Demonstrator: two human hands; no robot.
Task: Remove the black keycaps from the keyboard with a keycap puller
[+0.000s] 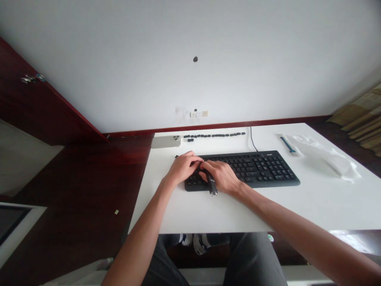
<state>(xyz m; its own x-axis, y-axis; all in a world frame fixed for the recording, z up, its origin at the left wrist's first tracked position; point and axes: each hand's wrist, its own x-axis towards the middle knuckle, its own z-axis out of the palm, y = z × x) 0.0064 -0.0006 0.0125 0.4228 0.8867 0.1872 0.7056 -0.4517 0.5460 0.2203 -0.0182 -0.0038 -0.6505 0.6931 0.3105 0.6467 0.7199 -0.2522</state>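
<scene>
forearms (pixel 139 234) reach — right hand (pixel 222 176) clenches a dark tool (pixel 212 186), left hand (pixel 184 167) curls on keyboard (pixel 262 171)

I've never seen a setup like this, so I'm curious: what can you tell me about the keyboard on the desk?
The black keyboard looks like plastic, with dark keys, light legends and a number pad at its right end. It lies flat on the white desk. A thin black cable leaves its back edge. The left hand and right hand cover its left part, hiding the keys there. A slim dark tool juts out below the right hand, across the front edge.
</scene>
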